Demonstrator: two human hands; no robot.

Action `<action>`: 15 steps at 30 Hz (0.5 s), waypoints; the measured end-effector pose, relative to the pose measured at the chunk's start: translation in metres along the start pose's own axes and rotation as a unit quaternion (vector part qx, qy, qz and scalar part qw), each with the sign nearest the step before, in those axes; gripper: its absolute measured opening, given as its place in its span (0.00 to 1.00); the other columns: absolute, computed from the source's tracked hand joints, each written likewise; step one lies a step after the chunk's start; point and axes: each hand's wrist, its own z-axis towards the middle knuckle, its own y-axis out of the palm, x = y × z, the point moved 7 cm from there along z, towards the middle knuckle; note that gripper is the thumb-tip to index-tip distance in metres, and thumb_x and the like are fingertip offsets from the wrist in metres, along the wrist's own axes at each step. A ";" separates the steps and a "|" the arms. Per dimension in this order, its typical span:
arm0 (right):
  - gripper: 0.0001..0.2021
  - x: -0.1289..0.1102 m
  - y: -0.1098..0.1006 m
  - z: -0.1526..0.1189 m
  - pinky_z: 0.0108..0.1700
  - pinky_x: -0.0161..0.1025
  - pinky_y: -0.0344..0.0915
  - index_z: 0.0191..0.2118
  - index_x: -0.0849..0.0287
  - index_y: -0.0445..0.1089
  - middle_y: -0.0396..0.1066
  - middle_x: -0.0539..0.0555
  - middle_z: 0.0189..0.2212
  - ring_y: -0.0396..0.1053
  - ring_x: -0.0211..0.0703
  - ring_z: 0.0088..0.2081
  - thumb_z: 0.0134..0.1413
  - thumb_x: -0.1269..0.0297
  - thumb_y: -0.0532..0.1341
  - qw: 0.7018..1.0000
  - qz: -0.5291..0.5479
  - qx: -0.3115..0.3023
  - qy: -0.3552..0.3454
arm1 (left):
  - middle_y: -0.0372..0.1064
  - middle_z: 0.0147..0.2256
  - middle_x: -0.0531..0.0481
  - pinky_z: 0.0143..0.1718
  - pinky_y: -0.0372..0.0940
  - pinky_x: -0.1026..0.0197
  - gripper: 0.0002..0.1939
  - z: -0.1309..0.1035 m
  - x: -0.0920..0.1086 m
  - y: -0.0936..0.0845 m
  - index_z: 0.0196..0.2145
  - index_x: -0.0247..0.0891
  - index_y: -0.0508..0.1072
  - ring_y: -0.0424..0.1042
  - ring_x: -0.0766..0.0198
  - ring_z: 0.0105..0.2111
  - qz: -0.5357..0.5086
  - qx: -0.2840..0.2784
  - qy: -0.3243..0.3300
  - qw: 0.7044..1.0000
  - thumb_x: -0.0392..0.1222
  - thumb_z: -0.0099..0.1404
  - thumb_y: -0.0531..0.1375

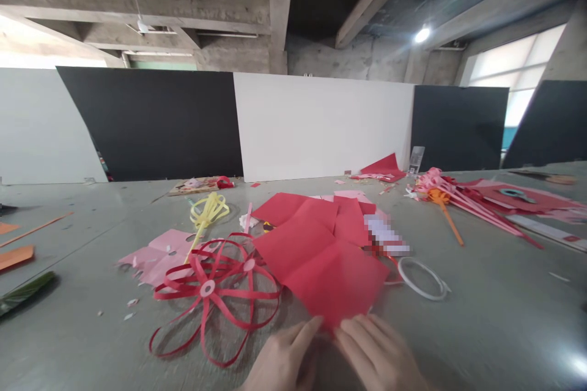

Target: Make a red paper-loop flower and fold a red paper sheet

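A creased sheet of red paper (321, 263) lies in front of me, its near corner pointing toward my body. My left hand (287, 354) has its fingers closed at the left side of that corner. Opposite it, my right hand (378, 351) is closed on the corner's right side, its fingers bent and slightly blurred. The fingertips hide the very tip of the paper. Just left of the sheet are red paper-strip flowers (220, 311) with looped petals and pink round centres. More red paper (298, 209) lies under and behind the sheet.
Pink paper with cut holes (160, 255) and a yellow strip flower (208, 211) lie at the left. A white cable loop (424, 279) sits to the right. Farther right are pink strips (486, 211), an orange strip flower (440, 197) and scissors (517, 195). White and black panels (325, 128) stand behind.
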 end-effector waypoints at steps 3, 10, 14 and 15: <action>0.17 0.001 0.002 -0.002 0.32 0.37 0.63 0.25 0.61 0.71 0.73 0.52 0.21 0.69 0.39 0.24 0.56 0.80 0.49 1.000 -0.008 0.003 0.000 | 0.71 0.39 0.43 0.35 0.69 0.63 0.22 0.001 -0.001 -0.002 0.49 0.36 0.60 0.73 0.60 0.35 0.002 0.007 -0.015 1.000 0.29 0.55 0.47; 0.15 0.008 0.009 -0.005 0.31 0.36 0.64 0.26 0.61 0.71 0.73 0.52 0.21 0.70 0.39 0.24 0.56 0.78 0.51 1.000 -0.027 0.004 0.007 | 0.72 0.34 0.45 0.31 0.68 0.66 0.20 0.002 -0.005 -0.001 0.44 0.37 0.63 0.73 0.62 0.31 -0.016 0.010 -0.023 1.000 0.29 0.53 0.48; 0.12 0.012 0.016 -0.014 0.32 0.35 0.66 0.28 0.60 0.72 0.74 0.52 0.22 0.71 0.39 0.25 0.56 0.75 0.53 0.999 -0.039 -0.009 0.013 | 0.72 0.32 0.47 0.29 0.67 0.68 0.22 -0.002 -0.016 0.009 0.45 0.38 0.63 0.72 0.64 0.29 -0.024 0.026 -0.029 0.999 0.29 0.51 0.48; 0.11 0.013 0.017 -0.017 0.33 0.35 0.66 0.28 0.60 0.72 0.74 0.52 0.22 0.71 0.39 0.25 0.55 0.74 0.54 0.999 -0.039 -0.013 0.017 | 0.72 0.31 0.47 0.29 0.67 0.68 0.23 -0.003 -0.019 0.011 0.46 0.39 0.63 0.72 0.64 0.28 -0.024 0.031 -0.032 0.999 0.29 0.51 0.48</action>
